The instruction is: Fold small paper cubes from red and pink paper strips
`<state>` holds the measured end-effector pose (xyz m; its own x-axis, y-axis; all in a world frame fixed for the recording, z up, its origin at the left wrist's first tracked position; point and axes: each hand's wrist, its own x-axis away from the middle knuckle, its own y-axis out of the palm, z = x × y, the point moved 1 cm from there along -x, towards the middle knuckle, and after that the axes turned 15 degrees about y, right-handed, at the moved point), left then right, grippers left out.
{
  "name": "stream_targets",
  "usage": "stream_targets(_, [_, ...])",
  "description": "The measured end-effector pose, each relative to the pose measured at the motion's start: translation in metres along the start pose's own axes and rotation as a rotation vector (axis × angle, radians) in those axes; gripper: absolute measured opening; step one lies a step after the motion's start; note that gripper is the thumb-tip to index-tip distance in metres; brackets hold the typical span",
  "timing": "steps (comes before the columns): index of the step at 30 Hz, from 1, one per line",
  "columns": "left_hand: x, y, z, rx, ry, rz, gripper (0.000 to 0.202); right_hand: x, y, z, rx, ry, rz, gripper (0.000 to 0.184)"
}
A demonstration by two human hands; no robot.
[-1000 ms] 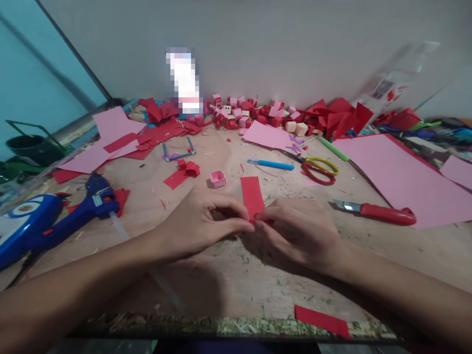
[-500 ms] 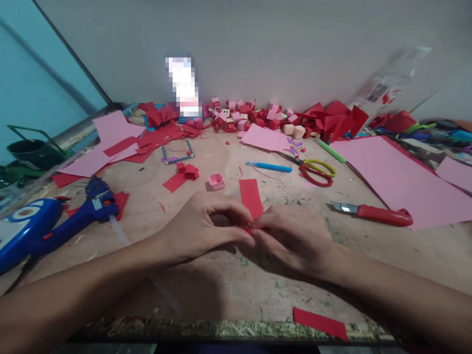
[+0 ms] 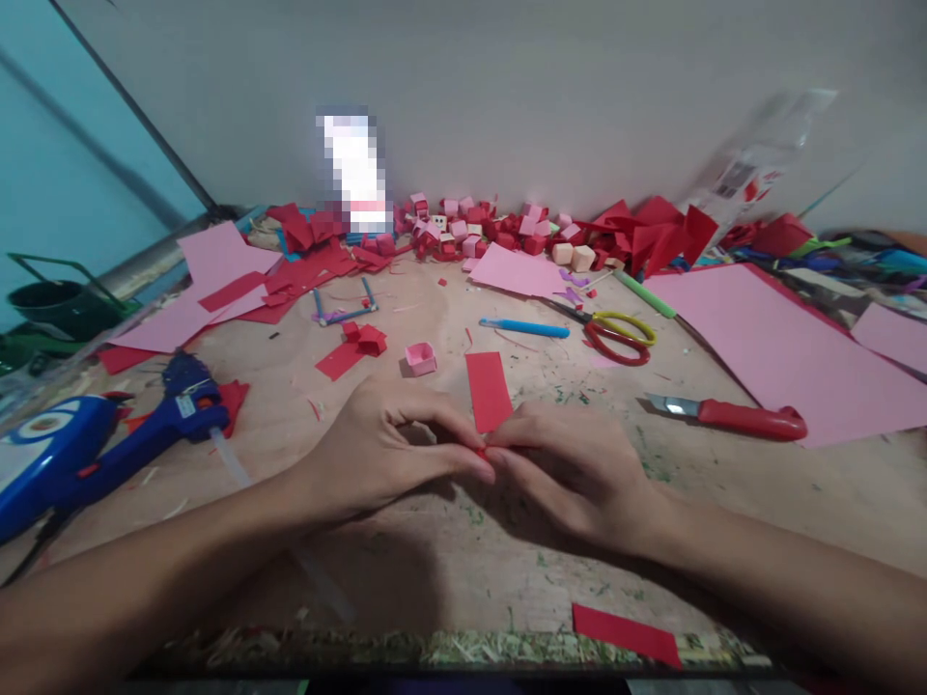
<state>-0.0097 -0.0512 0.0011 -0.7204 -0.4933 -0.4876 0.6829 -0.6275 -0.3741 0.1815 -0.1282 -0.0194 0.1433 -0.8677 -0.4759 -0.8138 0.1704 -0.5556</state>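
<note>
My left hand (image 3: pixel 406 439) and my right hand (image 3: pixel 579 468) meet over the middle of the table, each closed in a pinch. Between their fingertips is a small piece of red paper (image 3: pixel 484 451), mostly hidden by the fingers. Just behind it a red paper strip (image 3: pixel 490 391) lies flat. A small open pink paper box (image 3: pixel 421 359) stands behind my left hand. Farther left, a folded red paper piece (image 3: pixel 352 349) rests on the wood.
Blue glue gun (image 3: pixel 192 405) at left. A blue pen-like tool (image 3: pixel 525 328), scissors (image 3: pixel 615 333) and a red-handled knife (image 3: pixel 753 417) lie behind and right. Small paper cubes (image 3: pixel 463 232) pile along the wall. Pink sheets (image 3: pixel 768 338) spread at right; another red strip (image 3: pixel 627 632) lies at the front edge.
Less of the red paper shows between my fingertips, which have drawn slightly closer together. The whole view has shifted a little; the things on the table lie as before.
</note>
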Motion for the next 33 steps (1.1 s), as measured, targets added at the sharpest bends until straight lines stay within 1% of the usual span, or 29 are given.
stream_targets(6, [-0.002, 0.0, 0.0, 0.02, -0.002, 0.007, 0.009, 0.001, -0.002, -0.003, -0.038, 0.003, -0.043, 0.012])
stream_targets(11, [-0.002, 0.001, -0.002, 0.078, -0.067, 0.029, 0.01, 0.0, -0.002, -0.005, -0.09, 0.033, -0.039, 0.012])
stream_targets(13, [-0.002, 0.001, -0.002, 0.088, -0.071, 0.026, 0.01, 0.0, -0.003, -0.006, -0.111, 0.048, -0.066, 0.013])
stream_targets(15, [-0.002, 0.0, -0.003, 0.089, -0.066, 0.013, 0.01, -0.002, -0.004, -0.007, -0.129, 0.103, -0.098, 0.014])
stream_targets(19, [-0.002, -0.002, -0.006, 0.111, -0.068, -0.001, 0.01, -0.006, -0.008, -0.008, -0.191, 0.296, -0.12, 0.01])
stream_targets(26, [-0.002, -0.002, -0.01, 0.206, -0.101, 0.047, 0.012, -0.008, -0.009, -0.008, -0.412, 0.493, -0.284, 0.011])
stream_targets(29, [-0.002, -0.001, -0.01, 0.26, -0.15, 0.057, 0.013, -0.007, -0.008, -0.007, -0.462, 0.522, -0.298, 0.01])
stream_targets(33, [-0.002, 0.002, -0.01, 0.313, -0.2, 0.067, 0.013, -0.008, -0.008, -0.006, -0.483, 0.513, -0.284, 0.009])
